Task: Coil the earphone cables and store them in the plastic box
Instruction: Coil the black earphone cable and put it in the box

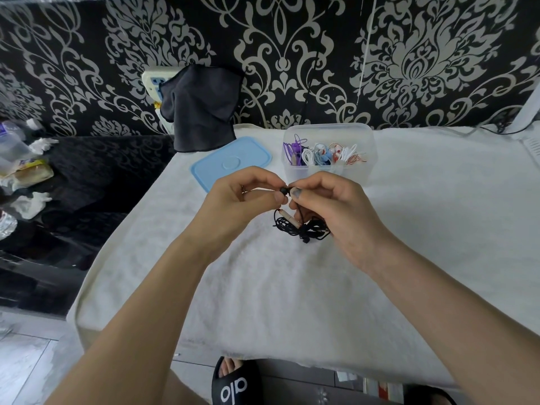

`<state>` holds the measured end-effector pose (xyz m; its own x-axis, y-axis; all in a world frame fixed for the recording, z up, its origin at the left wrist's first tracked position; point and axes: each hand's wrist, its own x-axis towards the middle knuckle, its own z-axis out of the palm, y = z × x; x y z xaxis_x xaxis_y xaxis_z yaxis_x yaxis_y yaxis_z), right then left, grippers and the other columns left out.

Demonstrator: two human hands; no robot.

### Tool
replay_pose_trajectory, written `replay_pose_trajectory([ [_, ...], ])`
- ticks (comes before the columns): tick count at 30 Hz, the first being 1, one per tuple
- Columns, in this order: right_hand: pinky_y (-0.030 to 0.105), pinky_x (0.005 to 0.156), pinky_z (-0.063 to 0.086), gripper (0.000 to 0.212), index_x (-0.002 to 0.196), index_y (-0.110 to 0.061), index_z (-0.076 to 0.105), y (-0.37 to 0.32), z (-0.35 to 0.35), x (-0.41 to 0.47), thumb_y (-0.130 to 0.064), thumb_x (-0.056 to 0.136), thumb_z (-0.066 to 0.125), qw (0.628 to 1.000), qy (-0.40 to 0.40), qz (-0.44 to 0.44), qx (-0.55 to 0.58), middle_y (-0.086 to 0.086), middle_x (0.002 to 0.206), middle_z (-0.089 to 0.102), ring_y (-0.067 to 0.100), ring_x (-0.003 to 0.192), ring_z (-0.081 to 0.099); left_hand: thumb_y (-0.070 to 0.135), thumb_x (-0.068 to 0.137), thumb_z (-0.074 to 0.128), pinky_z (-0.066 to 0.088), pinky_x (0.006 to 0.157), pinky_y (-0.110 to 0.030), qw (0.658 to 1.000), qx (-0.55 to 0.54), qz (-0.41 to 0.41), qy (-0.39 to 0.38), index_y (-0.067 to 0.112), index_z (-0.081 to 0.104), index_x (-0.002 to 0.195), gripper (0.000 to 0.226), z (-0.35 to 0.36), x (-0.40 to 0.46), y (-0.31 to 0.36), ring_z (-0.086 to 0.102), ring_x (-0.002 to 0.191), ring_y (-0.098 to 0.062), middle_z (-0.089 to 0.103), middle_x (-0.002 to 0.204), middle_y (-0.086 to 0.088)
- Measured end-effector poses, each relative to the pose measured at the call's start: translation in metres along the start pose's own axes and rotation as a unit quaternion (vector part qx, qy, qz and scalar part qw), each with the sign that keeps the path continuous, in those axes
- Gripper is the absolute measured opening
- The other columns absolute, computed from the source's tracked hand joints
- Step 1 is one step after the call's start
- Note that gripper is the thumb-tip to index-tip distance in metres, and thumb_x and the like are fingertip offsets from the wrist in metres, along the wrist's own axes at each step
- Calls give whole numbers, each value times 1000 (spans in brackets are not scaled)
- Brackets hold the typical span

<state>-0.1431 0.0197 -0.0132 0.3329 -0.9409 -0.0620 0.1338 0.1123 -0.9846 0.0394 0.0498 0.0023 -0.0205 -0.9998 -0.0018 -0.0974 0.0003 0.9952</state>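
A black earphone cable (304,228) hangs in a loose tangle just above the white towel, with a pale inline remote on it. My left hand (233,197) and my right hand (336,206) meet over it, and both pinch the earbud end of the black cable between thumb and fingertips. Behind them stands the clear plastic box (365,171), open, holding several coiled earphones in purple, white, blue and red. Its light blue lid (230,162) lies flat to the left of the box.
A white towel (292,287) covers the table. A dark cloth (201,109) hangs over a power strip at the back left. Clutter lies on the dark surface at the far left. A black slipper (236,384) is on the floor below the table's front edge.
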Motion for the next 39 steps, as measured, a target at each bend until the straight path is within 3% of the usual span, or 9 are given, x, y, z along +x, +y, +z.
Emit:
replay_pose_trajectory([
  [5,29,66,54,6,95,-2,71,0,-2,1,-4,92,66,1000,-21,-8,-16,7,73,70,19,64,65,-5,92,67,56,96,-39,1000,-2,-8,-13,7,74,97,15,-1,-1,0,72,94,-25,75,98,-13],
  [9,28,67,54,10,99,0,71,-1,-4,1,-4,92,66,999,-34,-11,-3,9,74,70,19,66,65,-3,92,67,53,99,-45,999,-23,-8,-33,9,74,95,14,-3,0,0,69,96,-30,73,99,-18],
  [12,28,67,53,13,104,-7,68,-3,-4,1,-4,92,66,999,-40,0,25,10,75,70,20,66,65,2,90,68,54,96,-41,998,-38,-10,-44,9,74,95,10,-3,0,0,68,93,-28,73,96,-16],
  [16,27,64,52,4,90,-5,67,-4,-3,-1,-2,91,66,998,-50,2,44,10,73,68,21,64,63,4,90,68,55,92,-32,996,-63,-15,-59,7,70,95,7,-4,0,0,67,89,-24,74,91,-12],
  [26,27,61,52,14,80,-8,69,-8,0,-5,0,90,63,989,-103,41,102,12,72,65,20,60,60,6,90,63,54,90,-27,985,-132,-42,-104,14,71,89,12,-6,-2,-2,66,87,-22,73,88,-10],
  [33,26,61,52,5,76,-14,72,-7,-2,-5,-10,78,70,987,-123,31,101,11,71,66,19,61,60,15,82,70,50,93,-35,980,-155,-77,-100,9,68,90,11,-7,1,-4,53,100,-40,67,91,-18],
  [37,24,60,52,2,78,-12,70,-5,0,-6,-10,76,70,986,-118,33,111,11,70,67,19,59,59,5,87,64,49,92,-38,982,-147,-66,-95,6,62,86,2,-6,0,-4,56,99,-42,66,93,-21],
  [39,24,60,51,3,78,-10,69,-4,0,-6,-9,76,70,986,-119,35,116,11,69,66,19,58,59,2,88,57,50,86,-36,983,-146,-56,-93,8,59,80,10,-4,-1,-3,57,94,-42,65,92,-21],
])
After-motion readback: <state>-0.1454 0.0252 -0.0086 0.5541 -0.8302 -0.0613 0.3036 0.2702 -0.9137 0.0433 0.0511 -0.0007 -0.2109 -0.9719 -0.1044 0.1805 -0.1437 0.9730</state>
